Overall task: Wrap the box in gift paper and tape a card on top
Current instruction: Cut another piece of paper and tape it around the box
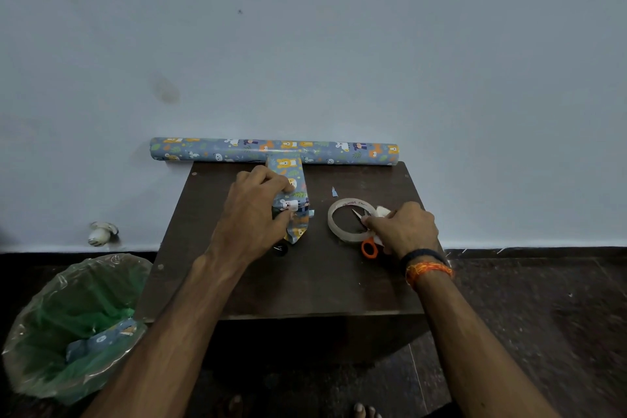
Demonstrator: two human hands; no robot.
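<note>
A long narrow box (291, 193) wrapped in blue animal-print gift paper lies on the dark table (305, 282), pointing away from me. My left hand (254, 210) grips its near part, thumb and fingers curled round it. My right hand (403, 227) rests beside the clear tape roll (351, 220), fingers curled over a white card (383, 214) and the orange-handled scissors (369, 247), whose blades lie across the roll's hole. Which of the two the fingers hold is unclear.
A roll of the same gift paper (274, 150) lies along the table's far edge against the wall. A bin with a green liner (68, 326) holding paper scraps stands at the left. A small paper scrap (335, 192) and a dark cap (280, 249) lie on the table.
</note>
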